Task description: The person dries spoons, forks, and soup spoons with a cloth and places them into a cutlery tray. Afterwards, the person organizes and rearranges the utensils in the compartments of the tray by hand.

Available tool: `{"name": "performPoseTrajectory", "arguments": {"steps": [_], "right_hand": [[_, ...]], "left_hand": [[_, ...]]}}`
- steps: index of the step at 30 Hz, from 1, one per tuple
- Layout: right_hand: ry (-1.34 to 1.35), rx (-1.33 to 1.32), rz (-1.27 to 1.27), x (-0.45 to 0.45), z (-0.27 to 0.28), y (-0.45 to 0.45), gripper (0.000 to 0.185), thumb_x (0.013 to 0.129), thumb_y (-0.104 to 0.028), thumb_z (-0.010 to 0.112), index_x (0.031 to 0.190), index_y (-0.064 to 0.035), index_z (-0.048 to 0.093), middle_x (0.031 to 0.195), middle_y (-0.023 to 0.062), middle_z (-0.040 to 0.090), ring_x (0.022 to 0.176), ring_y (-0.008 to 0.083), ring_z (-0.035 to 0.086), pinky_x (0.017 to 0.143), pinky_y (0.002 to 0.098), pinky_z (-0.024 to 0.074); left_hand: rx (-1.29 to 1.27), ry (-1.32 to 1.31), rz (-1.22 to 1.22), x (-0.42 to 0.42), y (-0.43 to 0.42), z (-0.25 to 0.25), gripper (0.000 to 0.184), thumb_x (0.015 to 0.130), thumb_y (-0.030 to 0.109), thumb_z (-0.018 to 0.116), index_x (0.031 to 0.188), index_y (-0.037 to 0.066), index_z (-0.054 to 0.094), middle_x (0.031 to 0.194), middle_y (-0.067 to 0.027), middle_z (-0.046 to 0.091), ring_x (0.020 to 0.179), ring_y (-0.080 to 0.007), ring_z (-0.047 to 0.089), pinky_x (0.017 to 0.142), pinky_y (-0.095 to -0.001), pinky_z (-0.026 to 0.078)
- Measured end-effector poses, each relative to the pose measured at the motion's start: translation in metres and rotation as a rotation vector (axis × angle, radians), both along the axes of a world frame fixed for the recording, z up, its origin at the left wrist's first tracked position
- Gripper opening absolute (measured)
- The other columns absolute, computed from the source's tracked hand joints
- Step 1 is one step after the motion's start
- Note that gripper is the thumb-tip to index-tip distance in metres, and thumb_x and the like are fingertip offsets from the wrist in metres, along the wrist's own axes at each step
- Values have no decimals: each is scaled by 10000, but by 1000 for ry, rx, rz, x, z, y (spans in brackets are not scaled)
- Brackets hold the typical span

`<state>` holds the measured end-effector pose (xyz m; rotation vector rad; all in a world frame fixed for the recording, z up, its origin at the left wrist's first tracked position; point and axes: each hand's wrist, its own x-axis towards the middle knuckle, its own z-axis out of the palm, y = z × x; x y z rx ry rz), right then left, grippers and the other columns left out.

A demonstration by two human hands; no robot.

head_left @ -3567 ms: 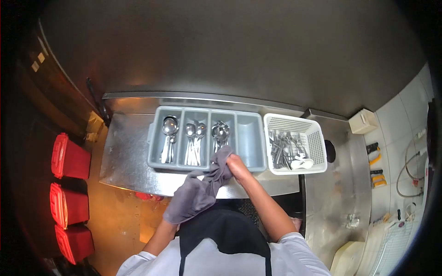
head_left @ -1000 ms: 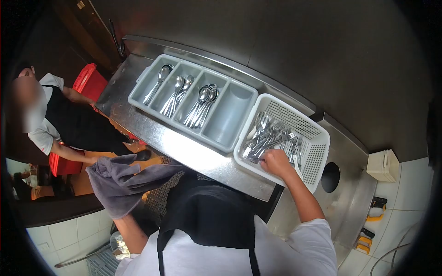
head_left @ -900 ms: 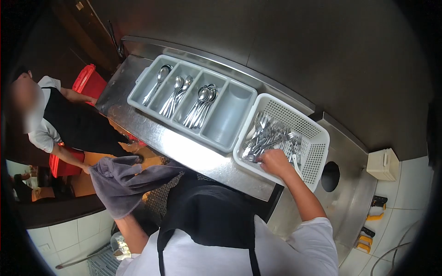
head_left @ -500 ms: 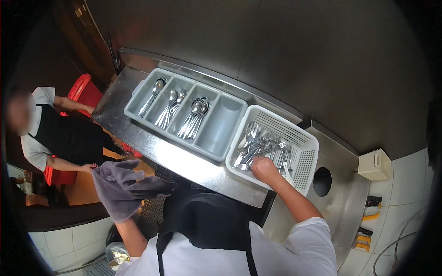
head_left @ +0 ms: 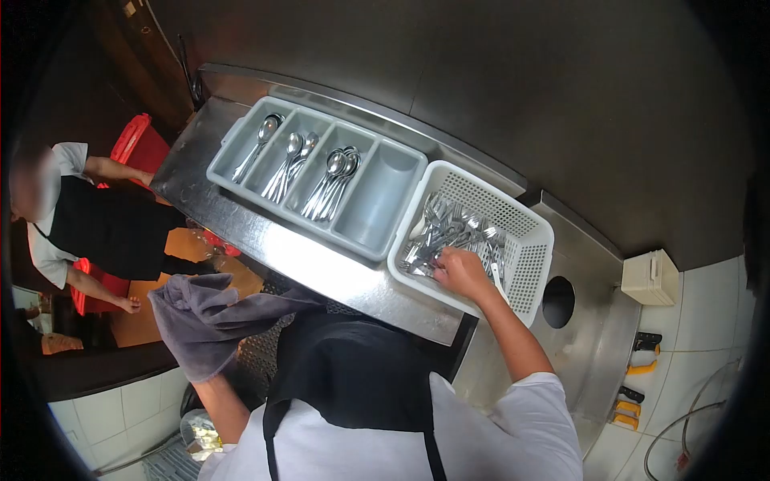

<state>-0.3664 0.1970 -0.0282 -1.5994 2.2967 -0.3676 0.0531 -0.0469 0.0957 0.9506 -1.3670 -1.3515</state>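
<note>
A purple-grey towel (head_left: 196, 325) drapes over my left hand and hides its fingers; only the wrist (head_left: 212, 386) shows below the cloth, which is bunched around the hand. My right hand (head_left: 463, 272) reaches into a white perforated basket (head_left: 525, 228), its fingers curled down onto the cutlery. Forks (head_left: 489, 234) and other metal pieces lie jumbled there; exactly which pieces the fingers grip is hidden. Left of the basket stands a grey cutlery tray (head_left: 381, 200). Spoons (head_left: 330, 188) fill part of its three left compartments, and the rightmost one holds nothing.
Tray and basket stand on a steel counter (head_left: 321, 276) against a dark wall. A round hole (head_left: 559, 302) lies right of the basket. Knives with black and yellow handles (head_left: 634, 401) hang at the right. Another person (head_left: 88, 224) stands at the left near red bins (head_left: 138, 148).
My right hand has opened slightly from a tighter fist and stays over the cutlery. The other person's lower hand has moved left, away from the towel. The view has shifted a little.
</note>
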Motion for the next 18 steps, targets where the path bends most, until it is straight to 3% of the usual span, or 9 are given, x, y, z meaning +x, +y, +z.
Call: {"name": "performPoseTrajectory", "arguments": {"steps": [2, 5, 10, 13, 14, 17, 18], "right_hand": [[56, 34, 21, -1, -8, 1, 173, 761, -190, 678, 822, -39, 735, 832, 137, 651, 811, 340, 660, 717, 447, 531], [6, 46, 85, 1, -20, 3, 175, 786, -196, 673, 828, -38, 734, 845, 149, 656, 833, 351, 664, 738, 457, 530], [-117, 42, 145, 0, -25, -3, 177, 806, -193, 685, 859, -32, 736, 864, 154, 662, 842, 351, 665, 759, 446, 529], [-426, -142, 91, -3, 4, -2, 175, 802, -173, 707, 870, -12, 721, 854, 143, 654, 817, 336, 651, 756, 410, 522], [-441, -315, 73, -6, 5, 0, 161, 843, -180, 717, 884, -24, 713, 744, 88, 631, 689, 256, 634, 669, 352, 514], [-778, -337, -553, -23, 8, 11, 181, 899, -214, 700, 869, -36, 706, 654, 24, 591, 559, 147, 575, 524, 290, 457], [-832, -383, -650, -35, 5, 17, 185, 910, -219, 694, 854, -42, 699, 645, 8, 580, 536, 122, 551, 492, 274, 425]], "left_hand": [[-25, 25, -1, -7, 0, 5, 260, 938, 175, 618, 1102, -7, 534, 1059, -159, 667, 882, -174, 654, 795, -261, 533], [-199, -143, -25, -24, 3, 19, 256, 951, 219, 592, 1030, -21, 547, 1025, -193, 687, 836, -182, 669, 738, -268, 550], [93, 189, -107, -29, 3, 21, 253, 954, 211, 586, 1010, -32, 541, 1019, -212, 689, 828, -194, 676, 707, -275, 556], [146, 137, -95, -28, 3, 26, 226, 946, 173, 593, 1018, -33, 534, 1019, -217, 687, 850, -198, 676, 735, -278, 554], [82, 100, -121, -28, 3, 28, 217, 944, 162, 596, 1019, -32, 533, 1014, -214, 687, 858, -195, 673, 749, -281, 552], [-37, -10, -161, -29, 6, 32, 202, 935, 137, 611, 1021, -27, 532, 998, -202, 686, 879, -186, 665, 786, -288, 545], [-38, -37, -149, -30, 7, 31, 202, 931, 132, 619, 1022, -25, 532, 992, -196, 686, 882, -182, 662, 796, -289, 542]]}}
